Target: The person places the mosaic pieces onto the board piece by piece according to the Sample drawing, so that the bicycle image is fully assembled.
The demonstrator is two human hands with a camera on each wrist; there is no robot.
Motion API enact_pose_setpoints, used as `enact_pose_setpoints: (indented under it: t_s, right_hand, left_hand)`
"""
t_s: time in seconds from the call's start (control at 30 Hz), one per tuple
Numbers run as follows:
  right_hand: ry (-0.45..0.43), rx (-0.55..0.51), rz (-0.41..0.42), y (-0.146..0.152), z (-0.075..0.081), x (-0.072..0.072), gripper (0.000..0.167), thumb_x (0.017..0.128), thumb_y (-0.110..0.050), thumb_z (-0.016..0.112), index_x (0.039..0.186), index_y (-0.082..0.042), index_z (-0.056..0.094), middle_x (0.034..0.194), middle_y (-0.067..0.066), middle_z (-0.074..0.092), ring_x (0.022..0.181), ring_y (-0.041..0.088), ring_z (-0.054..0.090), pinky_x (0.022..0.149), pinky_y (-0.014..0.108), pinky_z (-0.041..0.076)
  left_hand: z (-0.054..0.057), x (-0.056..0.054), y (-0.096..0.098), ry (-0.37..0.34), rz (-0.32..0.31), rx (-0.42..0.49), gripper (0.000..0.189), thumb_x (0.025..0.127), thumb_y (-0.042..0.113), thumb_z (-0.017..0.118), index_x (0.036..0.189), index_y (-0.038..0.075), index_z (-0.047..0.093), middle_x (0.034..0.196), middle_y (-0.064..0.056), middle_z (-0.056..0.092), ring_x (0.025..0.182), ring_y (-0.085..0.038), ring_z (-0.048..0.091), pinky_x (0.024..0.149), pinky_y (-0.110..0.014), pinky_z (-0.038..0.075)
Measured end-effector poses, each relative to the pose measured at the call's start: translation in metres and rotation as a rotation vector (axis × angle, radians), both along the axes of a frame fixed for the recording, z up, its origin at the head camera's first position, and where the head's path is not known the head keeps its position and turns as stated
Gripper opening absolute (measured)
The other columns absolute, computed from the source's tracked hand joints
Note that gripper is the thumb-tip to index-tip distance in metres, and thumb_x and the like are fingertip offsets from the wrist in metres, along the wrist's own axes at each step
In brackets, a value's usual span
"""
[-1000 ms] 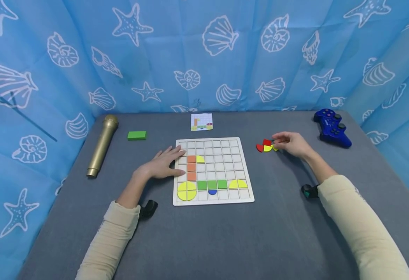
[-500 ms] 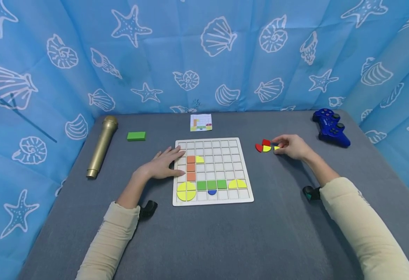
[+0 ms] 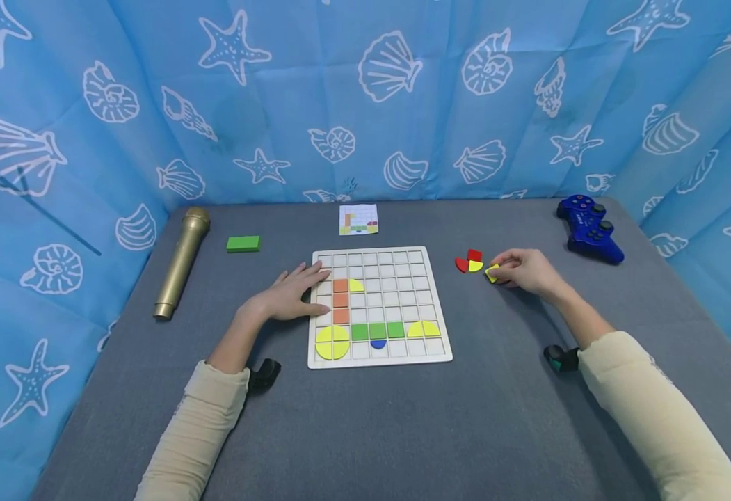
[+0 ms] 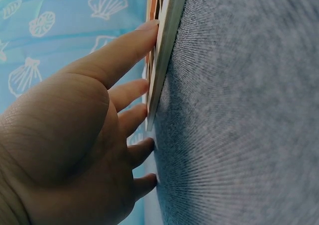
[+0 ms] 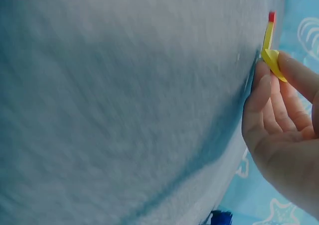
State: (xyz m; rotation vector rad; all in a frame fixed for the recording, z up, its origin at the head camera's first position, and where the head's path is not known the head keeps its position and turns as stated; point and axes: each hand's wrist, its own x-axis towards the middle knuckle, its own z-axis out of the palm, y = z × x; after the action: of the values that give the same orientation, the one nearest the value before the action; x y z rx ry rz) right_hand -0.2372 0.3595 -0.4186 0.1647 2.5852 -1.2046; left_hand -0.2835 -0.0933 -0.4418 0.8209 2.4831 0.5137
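My right hand [image 3: 526,270] pinches a small yellow tile [image 3: 492,273] between thumb and fingertips, close over the table. In the right wrist view that yellow tile [image 5: 273,64] is tilted. Just left of this hand lie a red square tile [image 3: 474,255], a red curved tile [image 3: 462,264] and a yellow quarter-circle tile [image 3: 475,266]. My left hand [image 3: 286,292] rests with spread fingers on the left edge of the white grid board [image 3: 403,303]. Set in the board are orange squares [image 3: 340,300], green squares [image 3: 377,330], a blue rounded tile [image 3: 378,344] and several yellow quarter-circles [image 3: 332,342].
Behind the board lies a pattern card [image 3: 358,219]. A green block [image 3: 243,243] and a gold microphone [image 3: 182,264] are at the left. At the back right sits a blue game controller [image 3: 589,228]. A blue shell-print curtain [image 3: 390,104] surrounds the grey table [image 3: 403,431].
The right hand has drawn the yellow tile away from the loose pile, slightly right and toward me, and now holds it tilted. The left hand stays on the board.
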Motion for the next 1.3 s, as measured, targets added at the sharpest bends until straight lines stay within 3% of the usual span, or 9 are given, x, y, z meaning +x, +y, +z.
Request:
enact_pose_setpoints:
  t_s: [0.1, 0.3, 0.4, 0.6, 0.8, 1.3]
  right_hand:
    - [-0.03, -0.085, -0.012, -0.007, -0.002, 0.005, 0.032, 0.094, -0.015, 0.063, 0.115, 0.006, 0.054, 0.091, 0.009, 0.067, 0.081, 0.015, 0.064, 0.071, 0.028, 0.055]
    - [-0.096, -0.235, -0.022, -0.022, -0.006, 0.013, 0.044, 0.091, -0.007, 0.065, 0.13, 0.006, 0.05, 0.095, 0.01, 0.064, 0.082, 0.013, 0.064, 0.077, 0.029, 0.054]
    - [-0.111, -0.27, -0.017, -0.032, -0.007, 0.017, 0.042, 0.09, -0.008, 0.067, 0.127, 0.007, 0.054, 0.096, 0.009, 0.065, 0.083, 0.013, 0.064, 0.077, 0.029, 0.054]
    - [-0.082, -0.261, 0.013, -0.052, -0.006, 0.025, 0.036, 0.088, -0.014, 0.07, 0.115, 0.007, 0.06, 0.095, 0.008, 0.069, 0.083, 0.014, 0.063, 0.074, 0.027, 0.053]
    - [-0.111, -0.227, 0.05, -0.063, -0.008, 0.028, 0.038, 0.087, -0.02, 0.072, 0.115, 0.003, 0.062, 0.096, 0.01, 0.071, 0.085, 0.02, 0.064, 0.076, 0.029, 0.052]
    - [-0.13, -0.26, 0.141, -0.087, -0.007, 0.043, 0.031, 0.084, -0.014, 0.074, 0.108, 0.003, 0.065, 0.087, 0.009, 0.068, 0.079, 0.021, 0.063, 0.071, 0.03, 0.054]
  left_hand:
    - [0.0, 0.0, 0.0, -0.002, 0.002, -0.003, 0.079, 0.093, 0.047, 0.057, 0.154, 0.014, 0.019, 0.159, -0.011, 0.007, 0.143, -0.034, -0.003, 0.111, -0.056, -0.002]
    - [-0.001, 0.0, 0.001, 0.0, 0.008, -0.012, 0.079, 0.093, 0.046, 0.058, 0.154, 0.014, 0.02, 0.159, -0.011, 0.007, 0.143, -0.034, -0.002, 0.111, -0.056, -0.001]
    - [-0.001, 0.0, 0.001, 0.003, 0.008, -0.015, 0.079, 0.093, 0.047, 0.057, 0.154, 0.013, 0.02, 0.159, -0.012, 0.007, 0.143, -0.034, -0.002, 0.111, -0.057, -0.001]
    - [0.0, -0.001, 0.001, -0.003, 0.011, -0.006, 0.079, 0.092, 0.047, 0.058, 0.154, 0.013, 0.021, 0.159, -0.012, 0.008, 0.143, -0.034, -0.002, 0.111, -0.056, -0.001]
    - [0.002, 0.0, 0.001, -0.01, 0.012, 0.005, 0.079, 0.093, 0.046, 0.058, 0.154, 0.013, 0.02, 0.159, -0.011, 0.007, 0.143, -0.034, -0.002, 0.111, -0.055, -0.002]
    - [0.001, -0.001, 0.001, -0.012, 0.012, 0.002, 0.079, 0.092, 0.046, 0.059, 0.153, 0.013, 0.021, 0.158, -0.012, 0.008, 0.143, -0.035, -0.001, 0.111, -0.056, -0.001]
